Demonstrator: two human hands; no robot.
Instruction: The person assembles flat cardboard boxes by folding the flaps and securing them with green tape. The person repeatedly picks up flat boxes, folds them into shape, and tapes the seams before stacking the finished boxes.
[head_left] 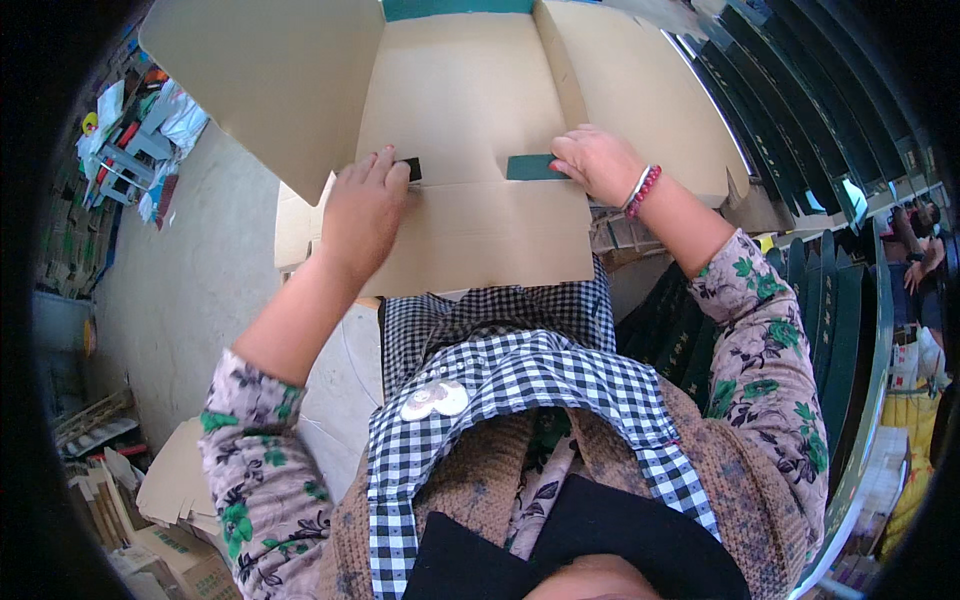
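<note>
A brown cardboard box (455, 90), partly folded, lies in front of me with its inside facing up. Its side panels stand or lean outward, and the near flap (480, 235) reaches toward my apron. My left hand (365, 210) is closed at the left end of the flap's fold, its fingertips by a small dark green tab (414, 169). At the right end of the same fold, my right hand (600, 165) pinches the cardboard beside a longer green tab (530, 167). The thumbs and the cardboard edges under the fingers are partly hidden.
Dark green printed cardboard pieces (790, 110) stand in rows at the right. A grey stool (130, 160) with cloths and bags is at the far left. More cardboard (180, 540) lies at the lower left. Another person's hand (925, 265) shows at the right edge.
</note>
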